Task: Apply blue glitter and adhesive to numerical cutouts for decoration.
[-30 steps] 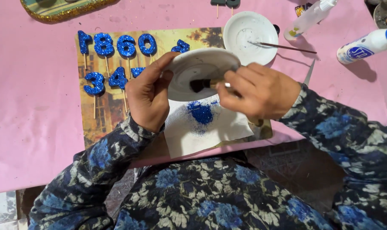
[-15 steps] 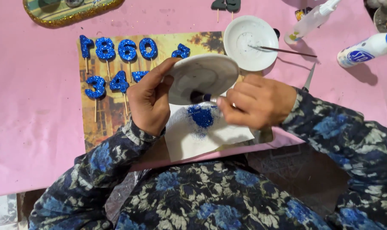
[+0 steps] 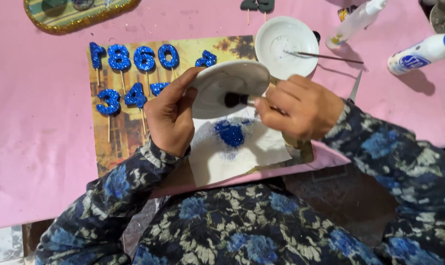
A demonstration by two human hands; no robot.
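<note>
Head view: tilted white dish (image 3: 227,83), dark brush (image 3: 234,99) touching it.

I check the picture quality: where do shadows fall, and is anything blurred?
Head view: light is soft; the glue bottle casts a shadow to its right on the pink cloth; the right hand is slightly blurred; the blue glitter numbers are sharp.

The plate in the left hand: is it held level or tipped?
Tipped. The left hand holds the plate tilted toward the paper, where blue glitter lies; the right hand works a brush in it.
</note>
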